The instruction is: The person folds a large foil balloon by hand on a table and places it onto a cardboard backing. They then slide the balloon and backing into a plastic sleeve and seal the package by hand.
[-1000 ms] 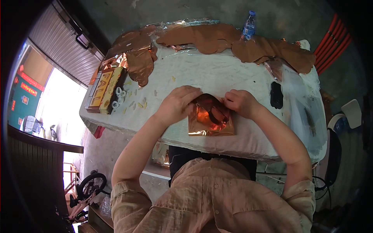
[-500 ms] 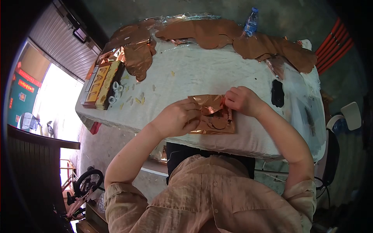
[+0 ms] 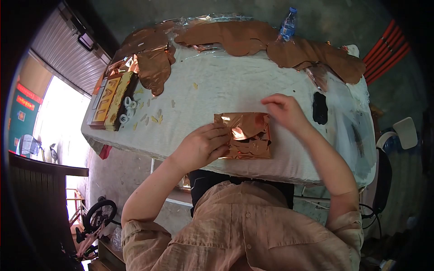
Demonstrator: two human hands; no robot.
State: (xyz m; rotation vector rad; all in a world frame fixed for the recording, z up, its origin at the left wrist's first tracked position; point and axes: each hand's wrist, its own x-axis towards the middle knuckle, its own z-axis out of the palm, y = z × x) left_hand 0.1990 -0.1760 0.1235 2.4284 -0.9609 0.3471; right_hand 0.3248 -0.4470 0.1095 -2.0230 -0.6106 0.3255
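Note:
A shiny copper-coloured foil packet lies flat near the front edge of the cloth-covered table, its upper flap creased and its lower part showing cut-out shapes. My left hand grips the packet's left side, fingers curled over the edge and thumb lower down. Off the packet's upper right corner, my right hand is raised just clear of the foil, fingers pointing left with nothing visible in them.
Brown foil sheets line the table's far edge, with a water bottle among them. Printed boxes, white rings and small scraps lie left. A black object lies right.
My right hand has let go of the packet's upper right corner and moved slightly right. The upper flap now lies flatter over the packet. My left hand stays at its left side.

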